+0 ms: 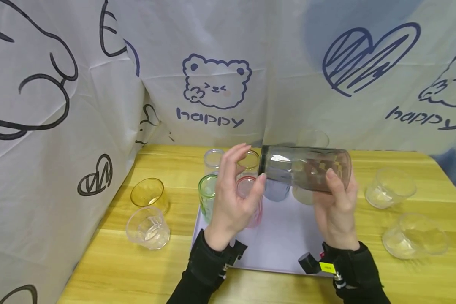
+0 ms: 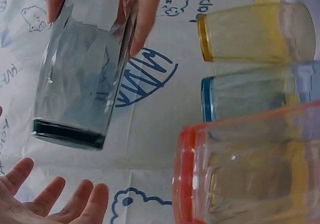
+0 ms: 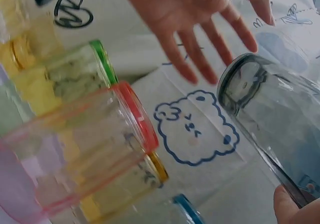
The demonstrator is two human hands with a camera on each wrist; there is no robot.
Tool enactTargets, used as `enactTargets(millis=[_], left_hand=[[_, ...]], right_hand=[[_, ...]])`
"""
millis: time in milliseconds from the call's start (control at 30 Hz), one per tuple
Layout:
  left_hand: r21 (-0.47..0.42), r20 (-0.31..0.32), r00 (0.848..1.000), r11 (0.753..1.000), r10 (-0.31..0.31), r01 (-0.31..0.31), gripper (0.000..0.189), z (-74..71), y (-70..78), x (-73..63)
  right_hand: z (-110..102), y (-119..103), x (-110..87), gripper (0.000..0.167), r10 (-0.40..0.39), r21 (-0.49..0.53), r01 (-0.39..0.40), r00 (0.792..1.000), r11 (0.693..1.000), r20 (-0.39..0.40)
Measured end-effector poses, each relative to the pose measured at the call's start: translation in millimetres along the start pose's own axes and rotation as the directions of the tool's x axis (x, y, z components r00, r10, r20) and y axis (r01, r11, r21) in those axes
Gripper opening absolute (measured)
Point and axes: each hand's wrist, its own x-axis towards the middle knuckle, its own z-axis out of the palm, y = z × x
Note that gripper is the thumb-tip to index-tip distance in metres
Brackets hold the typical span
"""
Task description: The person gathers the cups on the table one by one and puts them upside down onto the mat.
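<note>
My right hand point(image 1: 338, 207) grips a tall grey tinted glass point(image 1: 300, 169) near its mouth end. In the head view the glass lies almost level above the tray, its thick dark base toward the left. Beside that base is my left hand point(image 1: 232, 194), fingers spread and slightly bent; both wrist views show a gap between its fingertips and the glass. Beneath the hands, a red-tinted glass point(image 2: 240, 169), a green one point(image 1: 206, 194), a blue one point(image 1: 276, 192) and a yellow one point(image 2: 255, 33) stand with thick coloured ends up on a pale lilac tray point(image 1: 285, 245).
At the left on the wooden table point(image 1: 110, 266) stand an amber glass point(image 1: 148, 194) and a clear glass point(image 1: 148, 230). Two clear glasses, one farther back point(image 1: 389, 190) and one nearer point(image 1: 414, 238), stand at the right. A printed white cloth point(image 1: 289, 97) hangs behind.
</note>
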Motion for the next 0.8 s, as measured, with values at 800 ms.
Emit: enactTargets(millis=[800], left_hand=[[-0.322,0.174,0.977,0.930,-0.125,0.177,0.066,6.7,0.1,-1.3]], right_hand=[[-1.8,7.7,-3.4,0.054,0.137,0.049,-0.138,0.990,0.989,0.032]])
